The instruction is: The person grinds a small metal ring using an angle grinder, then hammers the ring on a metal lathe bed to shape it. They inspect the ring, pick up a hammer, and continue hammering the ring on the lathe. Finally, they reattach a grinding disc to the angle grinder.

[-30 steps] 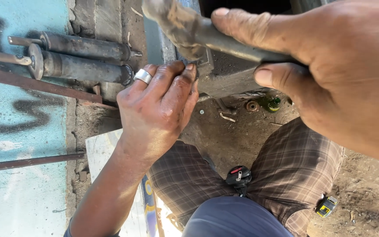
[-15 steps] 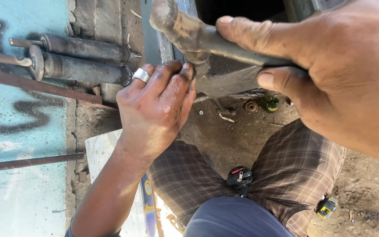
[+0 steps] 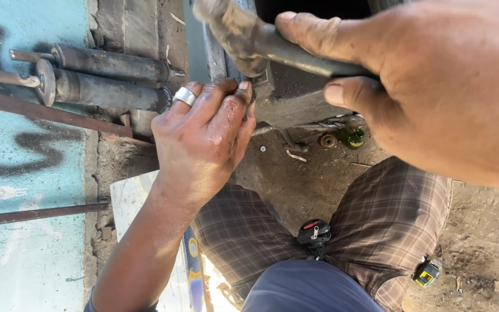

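Hammer (image 3: 255, 37), upper centre of frame: my right hand (image 3: 434, 86) stays clamped on its handle, head now lower, nearly touching the metal block (image 3: 295, 95). My left hand (image 3: 203, 136), ringed, fingers closed, presses that block's edge, unmoved. Shock absorbers (image 3: 105, 78) upper left.

Setting: outdoor repair yard or roadside metal workshop. Evidence: bare dirt ground (image 3: 486, 242) littered with scraps; two greasy shock absorbers (image 3: 105, 78) lying by a painted turquoise wall (image 3: 24, 173); rusty steel bars (image 3: 41, 214); loose drill bit (image 3: 324, 124); heavy worn hammer (image 3: 244, 34) at a grimy metal block (image 3: 295, 98).
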